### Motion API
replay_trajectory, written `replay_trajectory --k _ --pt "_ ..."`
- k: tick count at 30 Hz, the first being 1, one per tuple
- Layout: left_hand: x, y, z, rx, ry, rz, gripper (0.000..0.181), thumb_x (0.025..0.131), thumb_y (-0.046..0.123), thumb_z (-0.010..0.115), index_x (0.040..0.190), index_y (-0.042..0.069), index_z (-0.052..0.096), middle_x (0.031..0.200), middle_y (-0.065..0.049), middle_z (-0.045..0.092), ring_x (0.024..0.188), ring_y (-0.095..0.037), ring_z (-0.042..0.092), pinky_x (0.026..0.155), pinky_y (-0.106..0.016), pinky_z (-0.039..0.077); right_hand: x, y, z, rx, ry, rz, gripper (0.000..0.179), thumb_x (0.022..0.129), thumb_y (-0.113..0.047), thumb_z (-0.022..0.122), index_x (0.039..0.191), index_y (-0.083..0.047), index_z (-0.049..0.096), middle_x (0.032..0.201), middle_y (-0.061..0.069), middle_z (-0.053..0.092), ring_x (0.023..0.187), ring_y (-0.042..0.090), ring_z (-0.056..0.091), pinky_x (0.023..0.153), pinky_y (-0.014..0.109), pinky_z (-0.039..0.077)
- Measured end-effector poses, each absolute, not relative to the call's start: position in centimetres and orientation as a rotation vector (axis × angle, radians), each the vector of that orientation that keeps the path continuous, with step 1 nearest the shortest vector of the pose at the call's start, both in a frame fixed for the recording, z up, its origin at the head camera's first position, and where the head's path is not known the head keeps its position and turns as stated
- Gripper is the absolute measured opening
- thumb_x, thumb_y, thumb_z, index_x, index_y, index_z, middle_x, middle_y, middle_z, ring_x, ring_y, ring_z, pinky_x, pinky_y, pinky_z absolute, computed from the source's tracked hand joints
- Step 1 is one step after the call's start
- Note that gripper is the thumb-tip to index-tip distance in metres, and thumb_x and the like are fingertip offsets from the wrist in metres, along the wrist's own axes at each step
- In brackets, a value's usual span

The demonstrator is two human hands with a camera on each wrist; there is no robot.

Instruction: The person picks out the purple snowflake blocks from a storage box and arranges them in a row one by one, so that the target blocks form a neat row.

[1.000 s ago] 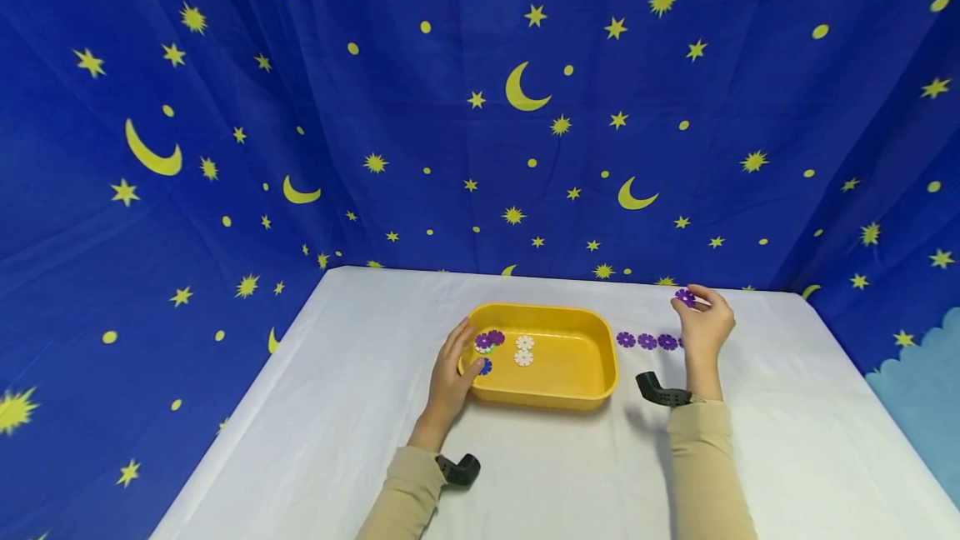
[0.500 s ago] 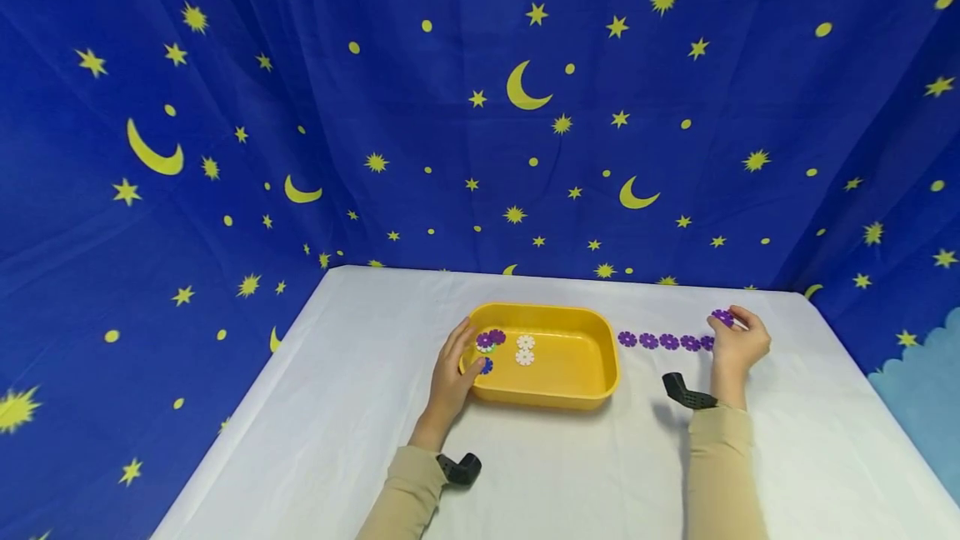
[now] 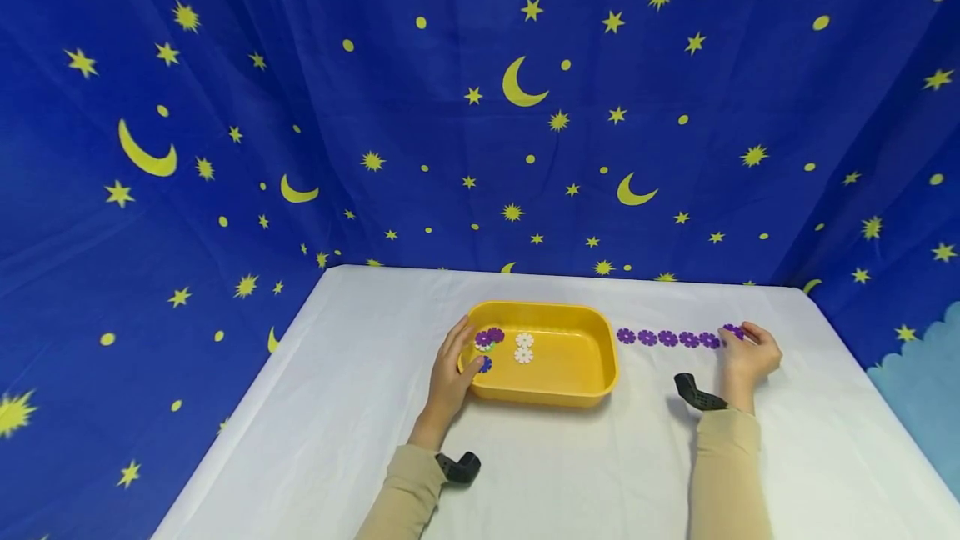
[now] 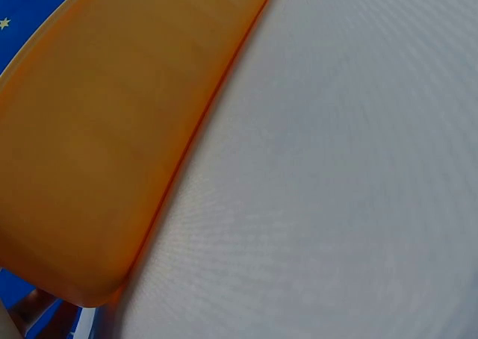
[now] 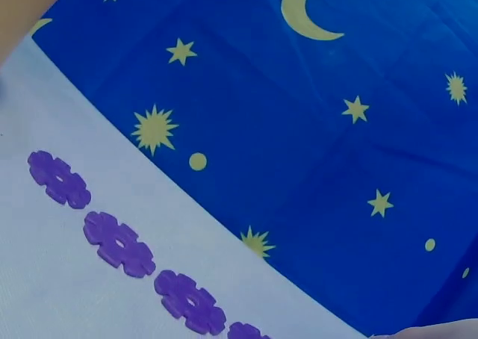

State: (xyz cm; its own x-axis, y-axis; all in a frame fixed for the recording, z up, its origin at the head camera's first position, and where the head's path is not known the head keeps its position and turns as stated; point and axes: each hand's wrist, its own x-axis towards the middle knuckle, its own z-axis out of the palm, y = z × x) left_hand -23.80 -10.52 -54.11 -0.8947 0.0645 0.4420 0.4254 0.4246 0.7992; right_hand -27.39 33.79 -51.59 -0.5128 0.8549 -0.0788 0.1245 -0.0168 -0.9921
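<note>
Right hand (image 3: 750,357) pinches a purple disc (image 3: 733,330).
On my head feed I see it at the right end of the purple row (image 3: 663,339) on the table (image 3: 585,473); the left hand (image 3: 448,375) grips the tray (image 3: 572,358) by its left rim.

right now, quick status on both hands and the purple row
Left hand holding yellow tray at left end. Right hand pinching purple disc. Five more purple discs in line to its left. No obstacle visible by right hand.
</note>
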Motion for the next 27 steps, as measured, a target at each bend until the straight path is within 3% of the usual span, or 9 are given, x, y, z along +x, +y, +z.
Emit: replay_trajectory --k 5,9,13,17,24,27 --pt "-23.8 -10.5 -54.0 -0.438 -2.326 -1.459 0.05 0.087 0.012 0.059 0.136 0.001 0.049 0.153 -0.009 0.036 0.137 -0.035 0.037 0.112 -0.061 0.026 -27.3 34.2 -52.0 -1.07 -1.641 1.578 0.042 0.073 0.001 0.074 0.113 -0.004 0.065 0.071 -0.023 0.048 0.068 -0.008 0.045 0.073 0.01 0.042" --pt "-23.8 -10.5 -54.0 -0.442 -2.323 -1.45 0.051 0.087 0.013 0.06 0.136 0.001 0.05 0.152 -0.009 0.036 0.137 -0.035 0.038 0.112 -0.061 0.027 -27.3 34.3 -52.5 -1.09 -1.736 1.508 0.046 0.075 -0.001 0.073 0.121 -0.004 0.063 0.079 -0.02 0.05 0.073 -0.007 0.045 0.086 0.016 0.048" --pt "-23.8 -10.5 -54.1 -0.436 -2.328 -1.455 0.05 0.088 0.013 0.06 0.136 0.002 0.05 0.153 -0.008 0.036 0.138 -0.034 0.037 0.112 -0.06 0.027 -27.2 34.2 -53.0 -1.109 -1.827 1.431 0.048 0.08 -0.004 0.07 0.127 -0.005 0.06 0.107 -0.001 0.063 0.089 0.002 0.051 0.1 0.026 0.047" --pt "-23.8 -10.5 -54.2 -0.434 -2.325 -1.465 0.05 0.088 0.013 0.059 0.136 0.002 0.05 0.153 -0.008 0.036 0.138 -0.034 0.038 0.113 -0.059 0.027 -27.3 34.0 -53.2 -1.12 -1.837 1.426 0.048 0.083 -0.005 0.067 0.13 -0.006 0.058 0.132 0.014 0.058 0.096 0.007 0.051 0.103 0.03 0.046" --pt "-23.8 -10.5 -54.3 -0.433 -2.325 -1.459 0.05 0.088 0.013 0.059 0.135 0.002 0.05 0.153 -0.007 0.037 0.137 -0.034 0.039 0.112 -0.06 0.028 -27.2 33.9 -53.3 -1.11 -1.854 1.391 0.046 0.083 -0.003 0.065 0.129 -0.004 0.058 0.129 0.016 0.059 0.074 -0.009 0.037 0.096 0.028 0.048" --pt "-23.8 -10.5 -54.2 -0.433 -2.324 -1.458 0.05 0.088 0.014 0.059 0.136 0.002 0.05 0.153 -0.007 0.036 0.136 -0.035 0.039 0.112 -0.06 0.028 -27.2 34.0 -53.3 -1.104 -1.843 1.398 0.045 0.083 -0.003 0.064 0.128 -0.005 0.059 0.12 0.007 0.061 0.072 -0.01 0.037 0.09 0.02 0.048"
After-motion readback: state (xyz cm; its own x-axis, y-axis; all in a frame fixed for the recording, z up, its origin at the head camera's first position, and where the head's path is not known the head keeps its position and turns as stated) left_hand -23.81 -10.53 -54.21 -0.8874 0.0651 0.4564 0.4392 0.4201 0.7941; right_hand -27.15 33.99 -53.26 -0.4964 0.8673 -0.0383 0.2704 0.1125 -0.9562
